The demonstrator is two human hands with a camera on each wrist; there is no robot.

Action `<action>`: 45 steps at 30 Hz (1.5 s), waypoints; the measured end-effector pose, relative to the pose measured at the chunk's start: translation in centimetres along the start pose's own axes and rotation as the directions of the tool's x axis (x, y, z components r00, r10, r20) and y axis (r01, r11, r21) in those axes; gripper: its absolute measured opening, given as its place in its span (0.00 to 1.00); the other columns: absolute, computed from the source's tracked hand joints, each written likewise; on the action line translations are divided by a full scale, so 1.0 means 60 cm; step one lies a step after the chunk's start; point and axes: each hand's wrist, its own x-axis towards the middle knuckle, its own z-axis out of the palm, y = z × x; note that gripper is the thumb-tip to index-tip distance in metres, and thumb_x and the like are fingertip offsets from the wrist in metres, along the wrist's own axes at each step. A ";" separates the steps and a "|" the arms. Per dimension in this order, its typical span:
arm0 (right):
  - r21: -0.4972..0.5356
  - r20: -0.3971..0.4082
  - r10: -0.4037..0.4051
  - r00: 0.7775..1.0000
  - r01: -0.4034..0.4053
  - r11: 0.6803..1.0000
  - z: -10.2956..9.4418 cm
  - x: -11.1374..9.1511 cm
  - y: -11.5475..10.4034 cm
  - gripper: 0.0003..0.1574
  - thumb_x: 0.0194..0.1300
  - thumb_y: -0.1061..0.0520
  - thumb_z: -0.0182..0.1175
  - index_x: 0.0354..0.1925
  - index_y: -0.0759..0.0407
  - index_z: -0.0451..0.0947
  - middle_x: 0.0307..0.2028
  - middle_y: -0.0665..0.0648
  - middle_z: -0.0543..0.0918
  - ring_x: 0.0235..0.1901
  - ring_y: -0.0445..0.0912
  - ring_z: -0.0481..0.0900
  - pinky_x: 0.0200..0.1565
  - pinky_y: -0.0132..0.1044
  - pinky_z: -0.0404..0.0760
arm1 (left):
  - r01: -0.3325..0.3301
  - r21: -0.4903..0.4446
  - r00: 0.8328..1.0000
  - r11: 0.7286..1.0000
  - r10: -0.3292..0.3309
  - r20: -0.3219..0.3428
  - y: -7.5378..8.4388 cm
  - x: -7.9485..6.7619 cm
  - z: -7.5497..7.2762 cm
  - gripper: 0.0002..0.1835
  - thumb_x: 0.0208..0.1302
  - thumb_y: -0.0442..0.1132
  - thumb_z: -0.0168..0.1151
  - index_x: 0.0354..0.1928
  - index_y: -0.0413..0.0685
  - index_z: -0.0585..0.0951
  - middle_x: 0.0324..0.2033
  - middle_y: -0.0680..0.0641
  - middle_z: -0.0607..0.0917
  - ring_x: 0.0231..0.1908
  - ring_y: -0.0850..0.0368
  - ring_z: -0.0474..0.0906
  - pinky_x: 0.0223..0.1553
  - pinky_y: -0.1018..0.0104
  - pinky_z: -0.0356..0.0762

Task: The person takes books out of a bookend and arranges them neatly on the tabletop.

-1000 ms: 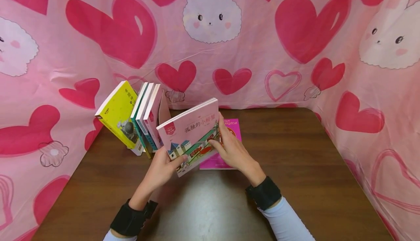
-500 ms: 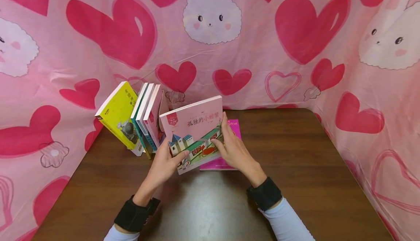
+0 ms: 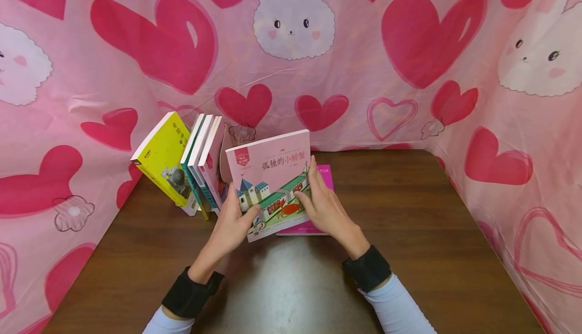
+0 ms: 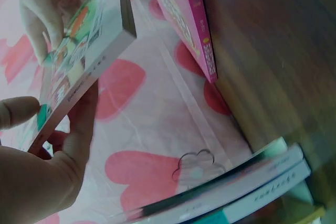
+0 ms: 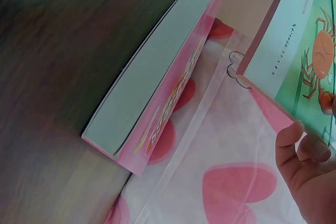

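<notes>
A thin pink picture book (image 3: 277,164) with a train and a red crab on its cover is held up over the table, its cover tilted toward me. My left hand (image 3: 229,225) grips its lower left side, thumb on the front cover and fingers behind. Along the right edge, my right hand (image 3: 329,210) holds the book the same way, as the right wrist view also shows with the hand (image 5: 310,171) at the book's edge. Behind and below it lies a magenta book (image 3: 325,175), partly hidden by the held book and the right hand.
At the left, a yellow book (image 3: 165,157) leans against several upright books (image 3: 200,157). A beige bookend-like panel (image 3: 226,157) stands at their right side. A pink curtain with hearts (image 3: 364,71) hangs behind the wooden table (image 3: 409,223).
The pink picture book has turned slightly, bringing its cover to face me more, and its left side has risen. The left hand has shifted a little right and up; both hands keep their hold.
</notes>
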 end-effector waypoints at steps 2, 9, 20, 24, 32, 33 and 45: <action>0.002 0.001 0.005 1.000 -0.005 1.000 0.000 0.000 0.000 0.69 0.73 0.56 0.67 0.85 0.47 0.24 0.77 0.60 0.59 0.56 0.49 0.75 0.55 0.46 0.85 | -0.014 0.037 1.000 0.999 0.013 0.017 0.000 0.002 -0.003 0.31 0.74 0.27 0.57 0.72 0.47 0.58 0.65 0.39 0.78 0.60 0.44 0.81 0.60 0.37 0.78; 0.004 0.001 0.027 1.000 -0.027 1.000 -0.001 -0.001 -0.002 0.68 0.74 0.56 0.66 0.85 0.50 0.24 0.77 0.60 0.58 0.56 0.50 0.76 0.53 0.46 0.85 | -0.046 0.096 0.998 0.994 0.041 0.057 0.000 0.004 -0.011 0.26 0.78 0.30 0.55 0.71 0.45 0.58 0.63 0.39 0.77 0.60 0.45 0.79 0.60 0.39 0.78; 0.000 0.025 0.091 0.996 -0.091 0.996 -0.001 -0.005 -0.001 0.71 0.74 0.54 0.66 0.83 0.46 0.18 0.82 0.58 0.49 0.64 0.54 0.70 0.60 0.51 0.82 | -0.043 0.120 0.995 0.992 0.053 -0.079 -0.003 0.004 -0.004 0.27 0.74 0.29 0.64 0.69 0.40 0.65 0.51 0.40 0.79 0.46 0.47 0.82 0.43 0.55 0.86; -0.016 0.024 0.118 0.993 -0.117 0.993 -0.004 -0.005 -0.002 0.73 0.73 0.54 0.67 0.83 0.45 0.17 0.82 0.59 0.50 0.58 0.54 0.74 0.51 0.47 0.85 | -0.063 0.097 0.985 0.993 0.077 -0.154 -0.008 0.008 0.002 0.31 0.71 0.28 0.67 0.70 0.41 0.65 0.49 0.41 0.79 0.43 0.49 0.80 0.38 0.65 0.81; -0.089 0.009 0.146 0.989 -0.145 0.985 -0.006 -0.007 -0.005 0.69 0.72 0.53 0.67 0.85 0.51 0.24 0.79 0.62 0.55 0.45 0.51 0.77 0.42 0.43 0.83 | -0.083 0.085 0.968 0.993 0.100 -0.232 -0.022 0.021 0.011 0.38 0.67 0.29 0.72 0.77 0.50 0.68 0.49 0.43 0.83 0.41 0.50 0.84 0.39 0.67 0.83; -0.091 0.010 0.150 0.989 -0.148 0.985 -0.007 -0.007 -0.005 0.70 0.72 0.53 0.67 0.85 0.51 0.24 0.78 0.62 0.56 0.45 0.50 0.77 0.43 0.43 0.83 | -0.080 0.096 0.968 0.992 0.101 -0.231 -0.024 0.022 0.011 0.39 0.67 0.29 0.72 0.78 0.50 0.68 0.50 0.43 0.83 0.41 0.50 0.84 0.40 0.65 0.83; -0.083 0.035 0.238 0.971 -0.235 0.968 -0.019 -0.008 0.004 0.72 0.70 0.52 0.70 0.85 0.49 0.25 0.75 0.61 0.60 0.46 0.50 0.82 0.44 0.46 0.86 | -0.013 0.189 0.982 0.982 0.048 -0.182 -0.024 0.039 0.018 0.41 0.69 0.30 0.70 0.80 0.40 0.62 0.52 0.39 0.76 0.47 0.45 0.79 0.48 0.49 0.77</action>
